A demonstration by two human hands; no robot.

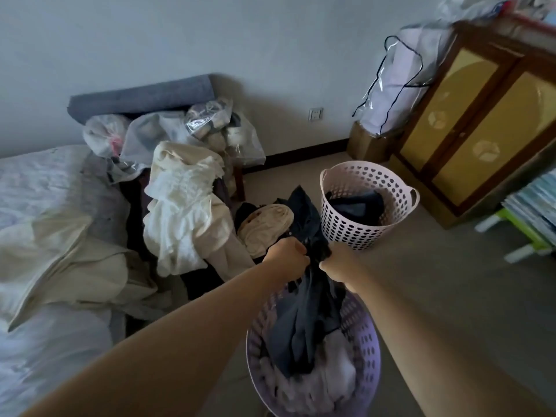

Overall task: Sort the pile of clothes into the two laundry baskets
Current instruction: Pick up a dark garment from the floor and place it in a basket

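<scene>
Dark garment (304, 320) bunched in both fists above the purple basket (368, 356).

Left hand (288, 258) and right hand (337, 264) clamp its top; ahead-right, the pink basket (368, 179) holds darks, so lift clear before swinging across.

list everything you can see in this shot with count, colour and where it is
dark garment: 1, navy, held up over the purple basket
purple basket: 1, lilac, nearest the camera, pale clothes inside
pink basket: 1, pale pink, on the floor beyond, dark clothes inside
pile of clothes: 1, mostly cream and white, bed edge
cream garment: 1, on the floor beside the pile
bed: 1, pale sheets, left
plastic bags: several, clear, behind the pile
cabinet: 1, brown and yellow, right
wall socket: 1, white, back wall
left hand: 1, gripping the dark garment
right hand: 1, gripping the dark garment
</scene>
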